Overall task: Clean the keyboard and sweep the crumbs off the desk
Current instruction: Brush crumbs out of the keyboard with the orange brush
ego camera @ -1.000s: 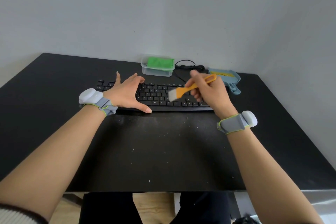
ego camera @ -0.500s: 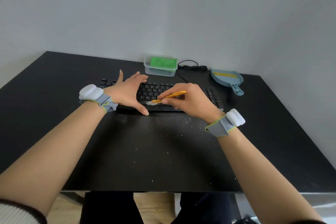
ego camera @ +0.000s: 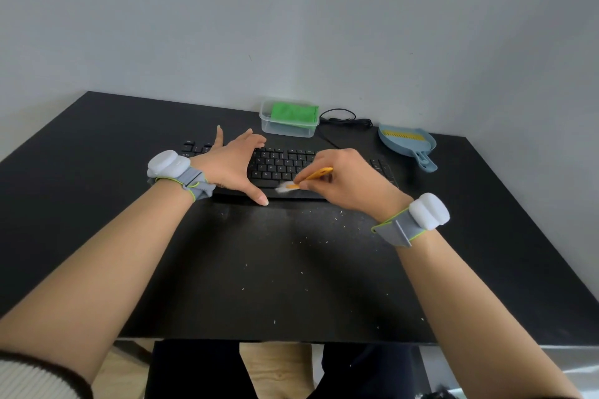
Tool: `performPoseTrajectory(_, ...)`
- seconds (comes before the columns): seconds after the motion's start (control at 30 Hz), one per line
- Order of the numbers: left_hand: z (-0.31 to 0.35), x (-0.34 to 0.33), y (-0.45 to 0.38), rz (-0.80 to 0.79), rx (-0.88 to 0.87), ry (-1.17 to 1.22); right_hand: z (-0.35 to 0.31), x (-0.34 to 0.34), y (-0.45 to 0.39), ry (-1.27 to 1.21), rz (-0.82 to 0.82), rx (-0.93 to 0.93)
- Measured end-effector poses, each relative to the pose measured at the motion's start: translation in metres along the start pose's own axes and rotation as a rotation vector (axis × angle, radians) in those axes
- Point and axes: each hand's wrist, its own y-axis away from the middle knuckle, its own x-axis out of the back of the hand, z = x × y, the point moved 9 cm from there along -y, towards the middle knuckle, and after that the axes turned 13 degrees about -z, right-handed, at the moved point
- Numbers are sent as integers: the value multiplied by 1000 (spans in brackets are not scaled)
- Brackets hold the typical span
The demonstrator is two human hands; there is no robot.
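— Where's the keyboard now?

— Same place, lying along the back half of the desk, nearer the rear edge than the front, its cable running off toward the back right. What's changed is the brush. A second ago it was lifted above the right-hand keys, bristles in the air; now it's down at the keyboard's front row, white bristles splayed against the near edge, roughly mid-length.

— So a stroke has landed?

— That's my reading. The right hand has swung in from the right and dropped, fingers curled tight round the orange handle. It looks like crumbs are being flicked out of the keys toward the front of the desk.

— And the other one?

— The left hand hasn't budged: fingers straight and spread, flat on the left part of the keyboard, thumb tip on the desk just in front of it, steadying the board (clamped on nothing).

— The crumbs?

— Scattered pale flecks over the middle and front of the desk, thickest just before the keyboard on the right. I can't tell whether any are new since a second ago. Sweeping them off hasn't begun, I'd judge.

— Anything further out?

— The blue dustpan sits untouched toward the back right corner, and a clear tub with a green cloth stands at the rear edge behind the keyboard, both where they were.
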Motion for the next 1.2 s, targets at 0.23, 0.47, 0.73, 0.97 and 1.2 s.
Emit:
performPoseTrajectory(0.23, 2, 1, 0, 1, 6, 6, 17, 35, 14, 35, 46, -130)
performPoseTrajectory(0.47, 3, 0, 0, -11, 4, 16, 33, 23, 15, 101, -96, -201)
performPoseTrajectory(0.73, 5, 1, -1, -13, 20, 20, 29, 21, 13, 19, -65, -137)
performPoseTrajectory(0.97, 5, -1, -4, -23, 17, 42, 57, 58, 31, -125, 146, -237)
performPoseTrajectory(1.2, 15, -1, -8, 36, 1, 5, 102, 37, 36, -458, 357, -433)
